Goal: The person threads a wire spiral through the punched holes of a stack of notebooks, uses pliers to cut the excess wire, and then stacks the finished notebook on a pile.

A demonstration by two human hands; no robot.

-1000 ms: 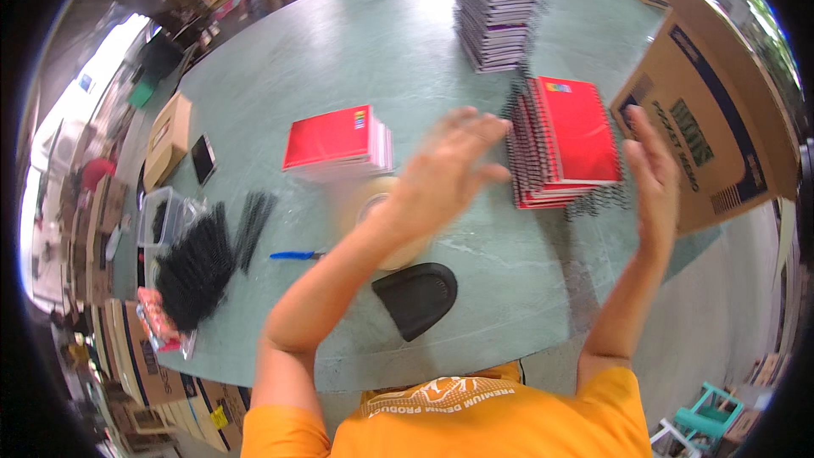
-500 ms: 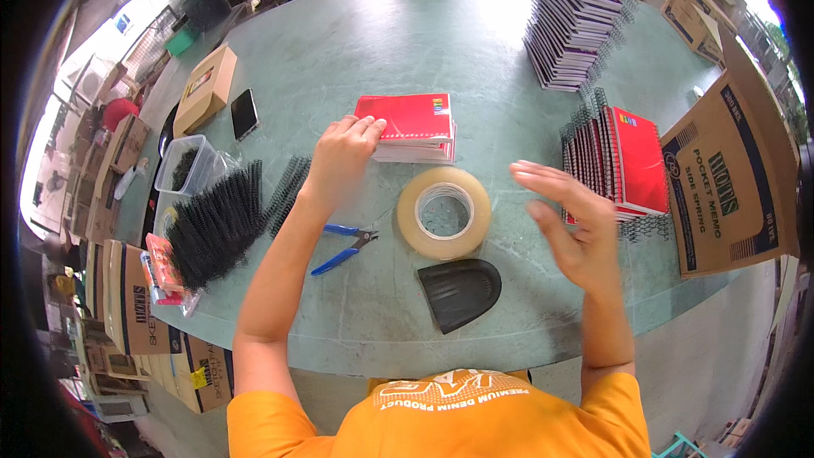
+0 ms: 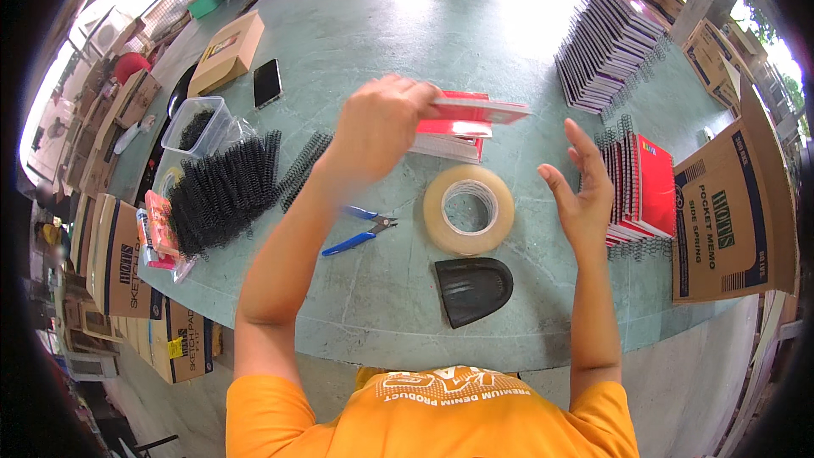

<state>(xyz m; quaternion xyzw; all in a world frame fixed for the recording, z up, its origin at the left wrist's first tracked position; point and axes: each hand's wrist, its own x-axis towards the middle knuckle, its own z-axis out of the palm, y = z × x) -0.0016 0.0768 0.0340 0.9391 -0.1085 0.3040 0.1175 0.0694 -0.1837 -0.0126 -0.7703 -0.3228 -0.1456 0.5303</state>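
My left hand (image 3: pixel 383 125) grips the edge of a thin red notebook (image 3: pixel 496 111), holding it tilted above a small stack of unbound red notebooks (image 3: pixel 449 148). The raised one partly hides the stack. Off to the right, my right hand (image 3: pixel 583 195) is in the air with thumb and fingers apart, holding nothing. Between my forearms lie a wide roll of clear tape (image 3: pixel 437 219), blue-handled cutting pliers (image 3: pixel 360 242) and a black rounded rubber-like piece (image 3: pixel 475 291).
Black spiral coils (image 3: pixel 225 195) are heaped at left, by a clear plastic tub (image 3: pixel 212 123), a phone (image 3: pixel 267 83) and a cardboard box (image 3: pixel 227 53). Coil-bound red notebooks (image 3: pixel 655 187) stand at right beside an open carton (image 3: pixel 729 203). A tall notebook stack (image 3: pixel 606 51) rises behind.
My left hand has lifted a red notebook off the stack and swung it up toward the right. My right hand stays raised and open. The whole view has shifted slightly.
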